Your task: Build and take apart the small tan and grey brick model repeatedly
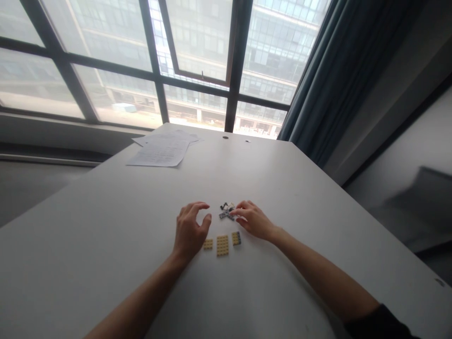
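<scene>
My left hand hovers left of the small pile, thumb and fingers curved apart with nothing between them. At the pile's right side is my right hand, its index finger reaching over the pieces and its thumb a little apart; whether a fingertip touches a piece is hard to see. The pile holds grey building bricks with some white and black ones. Nearer to me lie three tan pieces in a row: a studded plate in the middle, a smaller plate partly behind my left hand, and a tan plate with a dark grey edge on the right.
The white table reaches to the window. Printed paper sheets lie at its far left. A round cable hole and a small light scrap are near the far edge. A dark curtain hangs at the right.
</scene>
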Action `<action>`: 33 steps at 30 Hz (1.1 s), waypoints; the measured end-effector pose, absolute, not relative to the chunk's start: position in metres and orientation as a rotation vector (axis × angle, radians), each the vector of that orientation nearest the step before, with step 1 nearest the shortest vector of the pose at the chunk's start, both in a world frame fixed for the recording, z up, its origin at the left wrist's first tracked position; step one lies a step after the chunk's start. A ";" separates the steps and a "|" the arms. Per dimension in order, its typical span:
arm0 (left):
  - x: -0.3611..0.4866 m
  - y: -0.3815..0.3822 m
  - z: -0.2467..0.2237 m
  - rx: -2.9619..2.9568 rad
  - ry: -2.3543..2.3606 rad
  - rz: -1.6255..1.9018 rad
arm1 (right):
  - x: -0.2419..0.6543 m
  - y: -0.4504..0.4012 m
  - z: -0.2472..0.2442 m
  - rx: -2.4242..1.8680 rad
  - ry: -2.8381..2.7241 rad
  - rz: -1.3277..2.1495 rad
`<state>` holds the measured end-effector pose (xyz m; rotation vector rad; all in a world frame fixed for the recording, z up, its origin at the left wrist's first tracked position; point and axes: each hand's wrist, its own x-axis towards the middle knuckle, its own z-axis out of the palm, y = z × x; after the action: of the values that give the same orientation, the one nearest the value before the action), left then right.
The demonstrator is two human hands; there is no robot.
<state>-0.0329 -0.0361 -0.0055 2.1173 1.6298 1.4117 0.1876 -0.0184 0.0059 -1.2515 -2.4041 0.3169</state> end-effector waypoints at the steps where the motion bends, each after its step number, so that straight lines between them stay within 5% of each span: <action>1: -0.033 -0.035 -0.007 2.105 1.632 1.410 | 0.184 -0.014 0.006 -1.243 -2.449 0.292; 33: -0.027 -0.042 -0.013 2.187 1.591 1.329 | 0.178 0.013 0.014 -1.321 -2.502 0.371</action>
<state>-0.0271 -0.0422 -0.0129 2.1867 1.5912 1.3286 0.1778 0.0128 0.0137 -1.3215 -2.5020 0.3710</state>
